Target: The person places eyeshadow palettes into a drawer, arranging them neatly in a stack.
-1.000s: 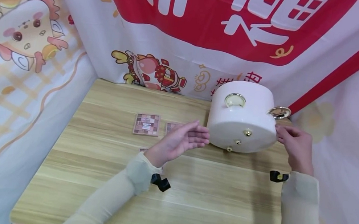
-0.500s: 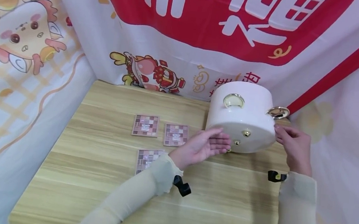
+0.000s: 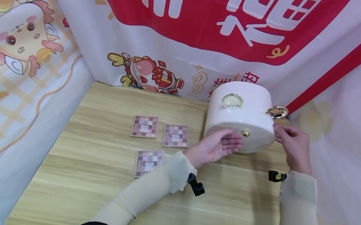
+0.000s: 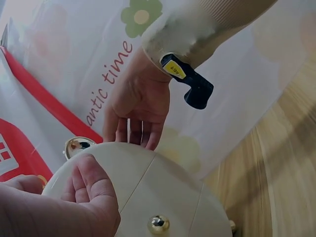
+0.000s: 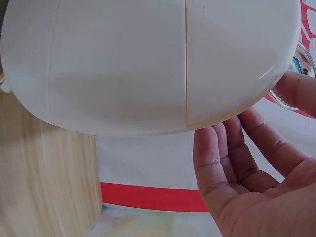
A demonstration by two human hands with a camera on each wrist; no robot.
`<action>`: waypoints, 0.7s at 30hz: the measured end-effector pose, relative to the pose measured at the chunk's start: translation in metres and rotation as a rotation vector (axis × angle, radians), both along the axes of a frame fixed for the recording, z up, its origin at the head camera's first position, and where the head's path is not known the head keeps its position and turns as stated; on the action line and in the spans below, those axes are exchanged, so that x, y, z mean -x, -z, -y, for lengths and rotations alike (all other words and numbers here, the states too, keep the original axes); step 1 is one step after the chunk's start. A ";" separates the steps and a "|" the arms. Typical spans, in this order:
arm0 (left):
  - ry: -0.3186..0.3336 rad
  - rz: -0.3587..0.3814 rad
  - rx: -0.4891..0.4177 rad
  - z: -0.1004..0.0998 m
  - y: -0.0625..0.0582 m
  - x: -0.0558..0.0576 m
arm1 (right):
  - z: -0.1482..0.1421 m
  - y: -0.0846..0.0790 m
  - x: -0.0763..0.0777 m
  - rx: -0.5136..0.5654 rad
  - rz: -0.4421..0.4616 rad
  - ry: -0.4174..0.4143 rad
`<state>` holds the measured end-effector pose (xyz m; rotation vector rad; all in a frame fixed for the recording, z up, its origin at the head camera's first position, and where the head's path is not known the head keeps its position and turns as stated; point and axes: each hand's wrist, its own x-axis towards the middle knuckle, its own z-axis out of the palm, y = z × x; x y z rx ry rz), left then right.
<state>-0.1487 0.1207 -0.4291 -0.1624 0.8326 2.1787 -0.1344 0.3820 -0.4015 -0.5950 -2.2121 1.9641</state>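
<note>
A rounded white makeup organizer (image 3: pixel 240 111) stands at the table's back right. It has a gold knob (image 3: pixel 246 133) on its front face and gold ring handles higher up. My left hand (image 3: pixel 214 149) reaches in front of that face with fingers extended, covering the lower knobs in the head view. At the organizer's right side is my right hand (image 3: pixel 295 146); its fingertips (image 5: pixel 206 140) meet the side wall near a seam. The thumb (image 5: pixel 296 91) lies by a ring handle (image 5: pixel 296 69) in the right wrist view.
Three eyeshadow palettes lie flat left of the organizer: one at the back left (image 3: pixel 144 127), one beside it (image 3: pixel 176 136), and one nearer (image 3: pixel 147 162), partly behind my left sleeve. Printed cloth (image 3: pixel 161 44) hangs behind and at both sides of the wooden table (image 3: pixel 93 184).
My left hand has moved right across the table to the organizer's front, uncovering the palettes. The right hand has stayed at the organizer's right side.
</note>
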 end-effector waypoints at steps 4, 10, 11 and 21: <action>-0.024 0.023 0.009 -0.010 0.001 -0.003 | -0.001 0.000 0.001 -0.027 0.033 0.001; -0.040 0.063 0.028 -0.024 0.004 -0.003 | -0.001 0.002 0.001 -0.013 0.001 0.012; -0.039 0.069 0.033 -0.026 0.005 -0.003 | -0.001 0.003 0.000 -0.003 -0.011 0.012; -0.058 0.136 0.053 -0.040 0.010 0.000 | 0.000 0.001 0.000 -0.063 0.030 0.008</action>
